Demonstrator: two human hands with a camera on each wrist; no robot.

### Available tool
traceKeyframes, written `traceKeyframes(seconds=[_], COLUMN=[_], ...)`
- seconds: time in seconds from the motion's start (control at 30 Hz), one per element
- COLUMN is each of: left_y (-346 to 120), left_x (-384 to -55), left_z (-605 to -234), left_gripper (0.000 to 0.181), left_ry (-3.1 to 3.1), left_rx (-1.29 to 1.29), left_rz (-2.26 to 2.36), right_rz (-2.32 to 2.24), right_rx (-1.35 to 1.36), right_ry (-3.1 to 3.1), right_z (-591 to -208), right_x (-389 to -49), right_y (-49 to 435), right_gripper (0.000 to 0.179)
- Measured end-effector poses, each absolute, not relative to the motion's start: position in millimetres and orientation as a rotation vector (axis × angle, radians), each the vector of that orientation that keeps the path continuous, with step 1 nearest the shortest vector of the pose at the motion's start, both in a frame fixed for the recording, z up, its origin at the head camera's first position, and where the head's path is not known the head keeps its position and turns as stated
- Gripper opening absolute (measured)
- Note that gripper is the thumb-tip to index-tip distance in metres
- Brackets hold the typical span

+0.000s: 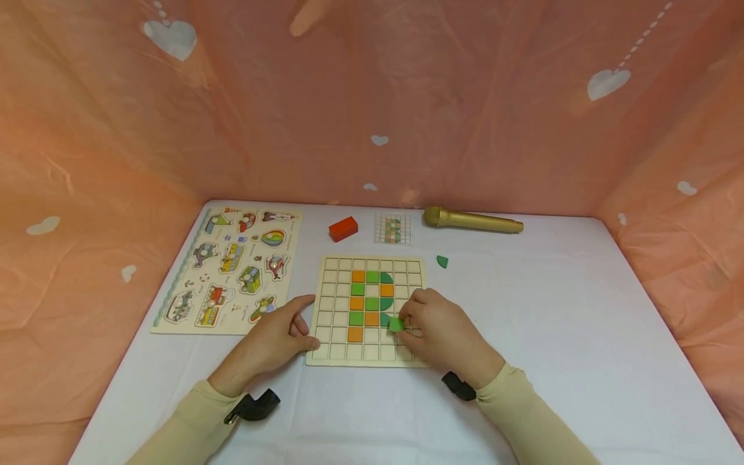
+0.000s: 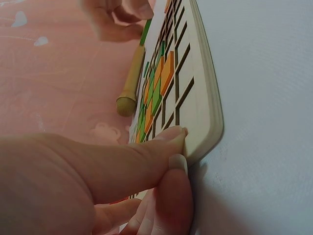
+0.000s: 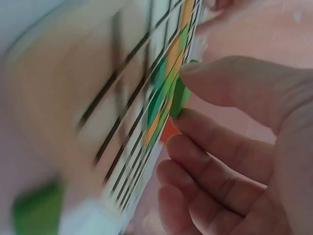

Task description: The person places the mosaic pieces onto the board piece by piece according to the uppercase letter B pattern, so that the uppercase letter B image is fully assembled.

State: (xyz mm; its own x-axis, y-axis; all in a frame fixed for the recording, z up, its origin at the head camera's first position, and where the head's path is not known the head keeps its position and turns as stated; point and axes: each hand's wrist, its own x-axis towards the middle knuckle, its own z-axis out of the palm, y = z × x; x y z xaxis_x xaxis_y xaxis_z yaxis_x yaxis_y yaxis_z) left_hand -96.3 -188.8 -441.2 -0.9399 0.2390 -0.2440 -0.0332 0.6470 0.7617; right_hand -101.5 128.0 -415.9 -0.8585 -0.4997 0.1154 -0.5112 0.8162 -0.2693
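A pale wooden grid board (image 1: pixel 334 354) lies on the table, with orange, light green and dark green tiles filling several cells. My left hand (image 1: pixel 278 339) holds the board's left edge; in the left wrist view the thumb (image 2: pixel 166 139) lies over the rim, with a fingertip close under it. Between thumb and finger, my right hand (image 1: pixel 438 326) pinches a light green square tile (image 1: pixel 396 324). This tile (image 3: pixel 180 98) stands tilted close over the board in the right wrist view. In the head view it partly overlaps a dark green curved tile (image 1: pixel 385 320) in the grid.
A dark green quarter-round tile (image 1: pixel 442 261) lies right of the board. Behind it are a red block (image 1: pixel 343 229), a small pattern card (image 1: pixel 392 229) and a gold microphone (image 1: pixel 473 220). A picture puzzle board (image 1: pixel 232 274) lies at left. Orange curtains (image 1: pixel 372 97) surround the table.
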Motion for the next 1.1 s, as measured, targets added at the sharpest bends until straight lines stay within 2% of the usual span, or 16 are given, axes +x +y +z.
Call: traceKeyframes(seconds=[0.4, 1.1], left_y=[-188.4, -188.8], left_x=[-97.7, -97.9], left_z=[-442.0, -441.1], left_gripper=[0.085, 0.085], left_ry=[2.548, 2.551], left_rx=[0.173, 0.180], left_rz=[1.173, 1.166], right_rz=[0.451, 0.349], right_rx=[1.134, 1.145], right_ry=[-2.810, -2.832], right_z=[-425.0, -432.5], right_x=[-90.2, -86.4], right_y=[74.2, 68.0], right_gripper=[0.012, 0.013])
